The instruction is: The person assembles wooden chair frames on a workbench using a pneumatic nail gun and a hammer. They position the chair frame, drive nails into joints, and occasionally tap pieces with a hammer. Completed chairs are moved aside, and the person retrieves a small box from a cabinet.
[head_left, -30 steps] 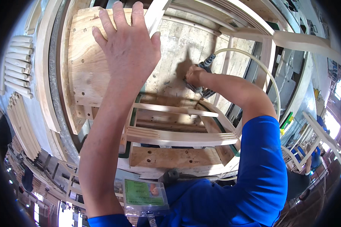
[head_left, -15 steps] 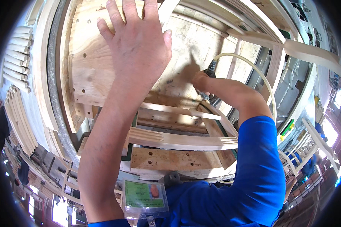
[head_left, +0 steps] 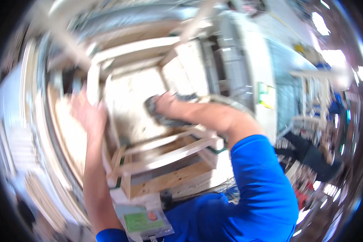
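The right hand (head_left: 165, 104) wraps tightly round a dark power tool (head_left: 174, 122) inside the pale wooden frame (head_left: 141, 45), toward the worktop's (head_left: 131, 90) right edge — a grip likely meant for control. Near the left edge, the left hand (head_left: 88, 113) spreads open, blurred — perhaps bracing, though I cannot tell contact.
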`<state>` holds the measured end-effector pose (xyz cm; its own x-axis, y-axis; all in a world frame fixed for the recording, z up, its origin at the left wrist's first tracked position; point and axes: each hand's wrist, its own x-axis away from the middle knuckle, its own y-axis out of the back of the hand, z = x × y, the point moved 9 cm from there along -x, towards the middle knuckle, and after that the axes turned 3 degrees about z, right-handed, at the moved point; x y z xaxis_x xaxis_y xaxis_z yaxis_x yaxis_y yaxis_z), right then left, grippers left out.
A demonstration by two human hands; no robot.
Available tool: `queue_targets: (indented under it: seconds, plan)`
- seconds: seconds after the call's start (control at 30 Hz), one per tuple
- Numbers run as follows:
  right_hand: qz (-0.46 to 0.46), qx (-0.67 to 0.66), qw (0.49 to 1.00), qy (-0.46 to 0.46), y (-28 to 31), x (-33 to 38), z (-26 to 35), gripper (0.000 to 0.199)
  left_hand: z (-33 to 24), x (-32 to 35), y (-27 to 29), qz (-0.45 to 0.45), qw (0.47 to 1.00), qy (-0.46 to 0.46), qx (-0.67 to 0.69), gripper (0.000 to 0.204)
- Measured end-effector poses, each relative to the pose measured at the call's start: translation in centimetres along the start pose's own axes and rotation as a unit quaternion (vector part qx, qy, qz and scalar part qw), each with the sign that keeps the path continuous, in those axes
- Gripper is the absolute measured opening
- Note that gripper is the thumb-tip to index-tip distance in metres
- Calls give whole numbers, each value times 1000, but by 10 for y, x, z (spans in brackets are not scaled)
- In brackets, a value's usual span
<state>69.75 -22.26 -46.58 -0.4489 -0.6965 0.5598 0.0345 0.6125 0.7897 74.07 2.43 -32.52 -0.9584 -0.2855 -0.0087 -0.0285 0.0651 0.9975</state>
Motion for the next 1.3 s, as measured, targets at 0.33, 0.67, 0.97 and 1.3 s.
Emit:
queue_targets:
  seconds: [0.33,0.67,0.97,1.3]
  plan:
    - [-294,-333,841,-309,198,412,-119,33,-34,5,51,16,998,2,-66,89]
    - [-175,-226,617,-734,-63,682,-57,37,-44,12,36,24,995,-8,-101,86]
    - [-125,-276,704,-642,-108,593,-17,35,-2,-4,36,-45,999,15,-16,64]
    - [-177,39,673,-717,-80,566,7,35,-8,11,45,38,998,20,-42,68]
